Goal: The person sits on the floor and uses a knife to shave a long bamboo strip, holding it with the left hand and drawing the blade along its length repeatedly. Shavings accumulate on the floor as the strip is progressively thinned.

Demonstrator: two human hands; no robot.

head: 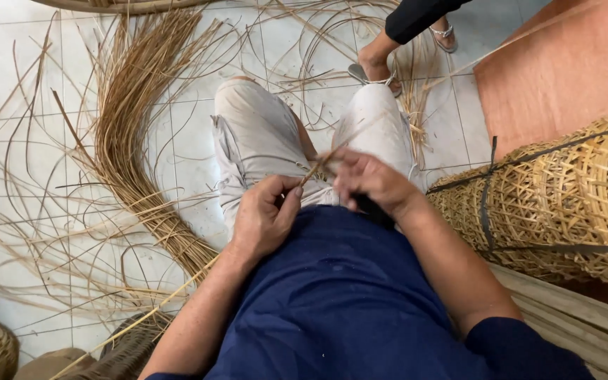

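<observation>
Head view: a thin, pale tan rattan strip [318, 165] runs across the person's lap, flat and narrow, its free end frayed and rising toward the right knee. The left hand [265, 214] is closed around the strip, thumb pressed against the curled fingers, with the strip coming out above the thumb. The right hand [371, 181] sits just beside it, a little higher, fingers curled down over the strip and clamped on a dark handle [373, 210] that pokes out below the palm; whether a blade meets the strip cannot be told. The two hands are close together, nearly touching, over the pale shorts [262, 137].

On the person's left, the white tiled floor [29, 84] carries a thick bundle of rattan strips [131, 134], which curves down from the top edge toward the left elbow, with loose strands fanned out around it. On the person's right, a woven cane basket [564, 197] lies on its side, bound by dark straps, close against the right forearm; behind it stands an orange-brown board [557, 70]. Ahead, past the knees, another person's sandalled foot [374, 67] rests on the tiles among stray strands. The barest stretch of floor lies between the bundle and the left leg.
</observation>
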